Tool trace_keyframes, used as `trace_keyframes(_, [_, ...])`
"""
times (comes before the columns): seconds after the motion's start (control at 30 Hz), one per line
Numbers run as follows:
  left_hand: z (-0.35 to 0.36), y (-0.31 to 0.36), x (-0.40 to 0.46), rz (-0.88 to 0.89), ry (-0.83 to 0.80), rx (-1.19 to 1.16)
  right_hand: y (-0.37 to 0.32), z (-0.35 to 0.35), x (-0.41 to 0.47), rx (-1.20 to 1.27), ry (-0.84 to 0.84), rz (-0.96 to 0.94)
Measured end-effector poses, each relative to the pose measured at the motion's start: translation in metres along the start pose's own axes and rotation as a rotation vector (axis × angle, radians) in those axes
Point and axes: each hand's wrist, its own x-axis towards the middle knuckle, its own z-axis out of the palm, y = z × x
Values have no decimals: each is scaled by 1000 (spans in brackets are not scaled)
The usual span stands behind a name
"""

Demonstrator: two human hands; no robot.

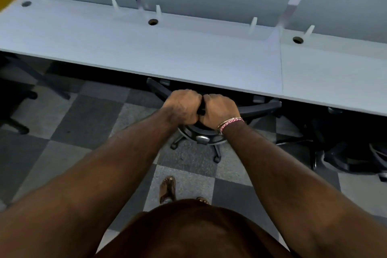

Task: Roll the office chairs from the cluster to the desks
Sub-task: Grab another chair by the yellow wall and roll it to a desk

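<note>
Both hands, left [183,106] and right [219,110], touching knuckle to knuckle, grip the top edge of the black wheeled office chair [201,132], which lies straight ahead with its seat already tucked under the pale grey laminate counter [146,52], neither hand nearer.

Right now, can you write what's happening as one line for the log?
step: chair to desk | left hand: grips chair back | right hand: grips chair back | chair: partly under desk | wheels: on floor

Dim, bluish light; deep shadow under desk [146,48]; soft blur, wide-angle bending at edges.
</note>
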Motion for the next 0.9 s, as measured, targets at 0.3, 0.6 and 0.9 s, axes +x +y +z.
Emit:
trace_keyframes(0.3, [-27,-58,-92,-331,150,-72,-92,-41,32,33,50,-280])
trace_keyframes(0.6, [-12,-174,-214,-639,101,-63,-270,-35,70,41,13,-577])
trace_keyframes(0.9, [8,-323,-347,-869,49,-52,-480,-24,116,30,-6,-792])
